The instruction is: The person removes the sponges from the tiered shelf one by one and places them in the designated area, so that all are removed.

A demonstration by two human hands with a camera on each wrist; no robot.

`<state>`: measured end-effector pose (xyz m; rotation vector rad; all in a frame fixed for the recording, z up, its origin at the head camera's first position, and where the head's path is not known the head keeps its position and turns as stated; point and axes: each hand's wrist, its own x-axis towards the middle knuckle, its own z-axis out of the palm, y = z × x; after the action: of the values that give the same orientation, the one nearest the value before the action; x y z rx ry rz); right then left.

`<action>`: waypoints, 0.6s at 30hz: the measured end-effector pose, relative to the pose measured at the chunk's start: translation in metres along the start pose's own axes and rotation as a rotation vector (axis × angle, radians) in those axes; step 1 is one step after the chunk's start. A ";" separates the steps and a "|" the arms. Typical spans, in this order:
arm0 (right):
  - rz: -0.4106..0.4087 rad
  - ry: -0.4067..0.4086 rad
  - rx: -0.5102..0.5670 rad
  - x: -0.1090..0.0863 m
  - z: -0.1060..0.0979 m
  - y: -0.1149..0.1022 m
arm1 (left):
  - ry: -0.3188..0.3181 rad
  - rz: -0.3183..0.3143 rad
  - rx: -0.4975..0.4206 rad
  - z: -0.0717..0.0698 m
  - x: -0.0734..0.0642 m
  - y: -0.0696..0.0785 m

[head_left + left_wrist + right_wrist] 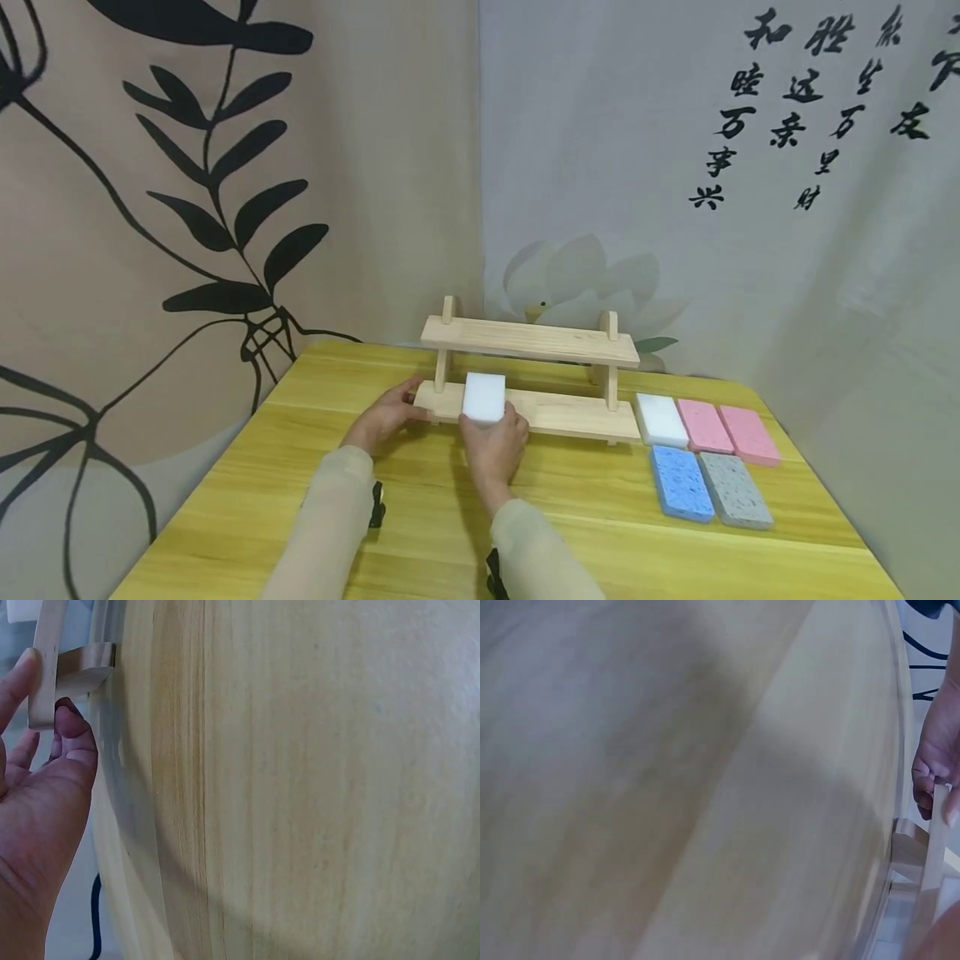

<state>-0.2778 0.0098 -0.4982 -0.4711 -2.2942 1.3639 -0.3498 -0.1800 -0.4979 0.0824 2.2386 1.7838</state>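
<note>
A two-tier wooden shelf [570,412] stands towards the back of the table. My left hand [386,414] grips the left end of its lower board; in the left wrist view that hand [49,802] has the board's end [43,697] between thumb and fingers. With my right hand [497,450] I hold a white sponge block [484,397] at the lower board, left of its middle. Whether the block touches the board I cannot tell. Only a sliver of the right hand [941,941] shows in the right wrist view.
Right of the shelf lie a second white sponge [662,420], two pink sponges [705,426], a blue sponge [682,483] and a grey sponge [735,490]. Printed cloth [390,167] hangs behind the wooden table [600,517]. The upper board [525,337] overhangs the lower one's back.
</note>
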 end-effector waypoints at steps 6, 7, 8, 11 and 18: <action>-0.045 -0.035 -0.005 -0.001 -0.006 0.002 | -0.002 -0.002 -0.024 0.000 -0.002 0.001; -0.056 -0.044 -0.006 -0.001 -0.007 0.002 | -0.001 -0.002 -0.027 0.000 -0.002 0.001; -0.068 -0.052 -0.003 -0.002 -0.008 0.002 | -0.002 -0.001 -0.027 0.000 -0.003 0.001; -0.087 -0.072 0.011 -0.001 -0.012 0.003 | 0.001 0.000 -0.023 0.000 -0.003 0.002; -0.087 -0.089 0.047 0.007 -0.027 0.010 | -0.004 -0.011 -0.018 0.001 -0.002 0.002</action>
<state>-0.2691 0.0378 -0.4947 -0.2976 -2.3193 1.4186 -0.3479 -0.1789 -0.4958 0.0705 2.2153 1.7966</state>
